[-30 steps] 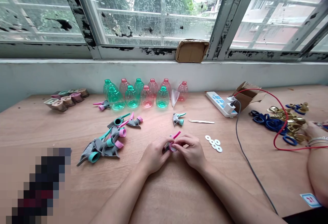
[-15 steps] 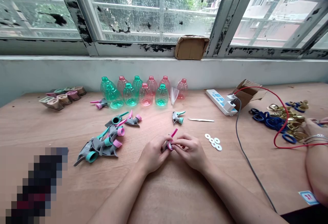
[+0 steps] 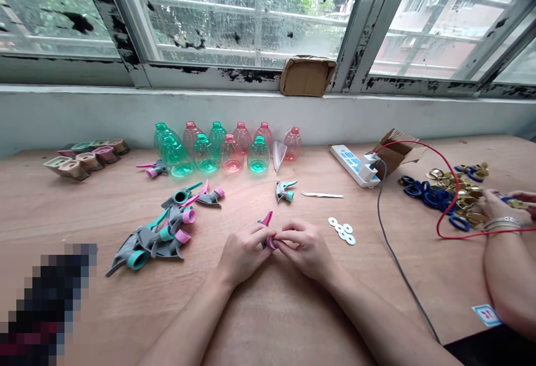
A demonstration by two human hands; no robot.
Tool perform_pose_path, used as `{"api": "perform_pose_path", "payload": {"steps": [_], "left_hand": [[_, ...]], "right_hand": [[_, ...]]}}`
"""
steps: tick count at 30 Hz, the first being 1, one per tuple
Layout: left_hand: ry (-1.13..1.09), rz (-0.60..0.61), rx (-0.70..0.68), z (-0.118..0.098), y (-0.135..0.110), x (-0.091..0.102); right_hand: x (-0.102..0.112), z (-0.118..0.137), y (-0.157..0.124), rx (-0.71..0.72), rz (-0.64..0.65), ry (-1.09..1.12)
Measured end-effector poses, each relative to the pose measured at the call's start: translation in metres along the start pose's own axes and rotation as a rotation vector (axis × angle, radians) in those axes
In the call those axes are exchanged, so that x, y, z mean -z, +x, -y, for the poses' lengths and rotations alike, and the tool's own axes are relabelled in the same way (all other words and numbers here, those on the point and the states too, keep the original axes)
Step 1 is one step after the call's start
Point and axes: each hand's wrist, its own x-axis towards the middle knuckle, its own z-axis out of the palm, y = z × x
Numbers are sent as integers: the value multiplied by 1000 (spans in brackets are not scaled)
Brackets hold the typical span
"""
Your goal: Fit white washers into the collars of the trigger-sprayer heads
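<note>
My left hand [image 3: 247, 248] is closed around a trigger spray head [image 3: 267, 220] with a pink lever and a pink collar. My right hand [image 3: 304, 246] is closed too, thumb and fingertips pinched at the collar's open end. Any small part between those fingertips is hidden. To the right of my hands lie several flat white washers [image 3: 342, 232]. Beyond my fingers are a grey spray head with a teal lever [image 3: 285, 191] and a pair of metal tweezers [image 3: 322, 195]. A pile of grey spray heads [image 3: 154, 237] with teal and pink collars lies to the left.
Green and pink clear bottles [image 3: 206, 156] stand along the wall. A power strip [image 3: 354, 164] with a grey cable [image 3: 387, 248] and a red cable [image 3: 446, 215] lies right. Further right, another person's hands [image 3: 498, 209] handle gold and blue parts [image 3: 435, 195]. Small containers [image 3: 87, 159] sit far left.
The view has shifted slightly, moving the scene left. In my hands the spray head has turned, showing more of its pink lever, and its collar opening is less visible. The other person's second hand has come into view.
</note>
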Motion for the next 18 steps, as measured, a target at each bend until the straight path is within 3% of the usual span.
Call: {"api": "perform_pose_path", "payload": {"steps": [10,18], "left_hand": [[12,22,21,1,-1,0],[47,-10,0,0,-2,0]], "right_hand": [[1,3,0,36,14,-50],[7,-6,1,131,127,-116]]}}
